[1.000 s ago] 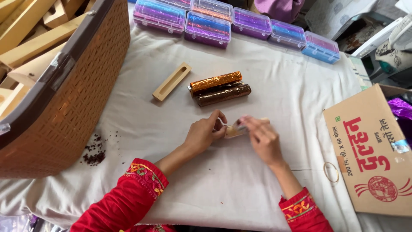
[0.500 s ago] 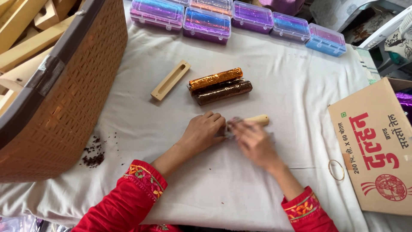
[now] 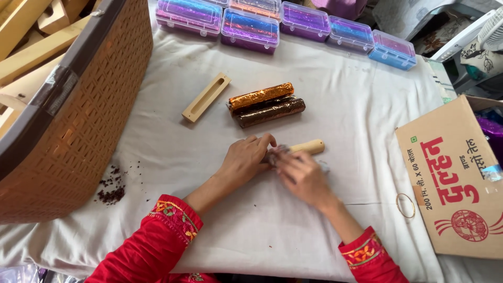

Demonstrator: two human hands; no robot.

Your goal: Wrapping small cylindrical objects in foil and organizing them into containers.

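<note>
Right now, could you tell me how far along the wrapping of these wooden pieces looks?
Done: two foil-wrapped rolls, orange and brown, lie side by side on the white cloth. In hand: the left hand and right hand work wrapping around a wooden piece, its far end bare. Left: a slotted wooden block lies unwrapped, and more wood fills the brown basket.
</note>
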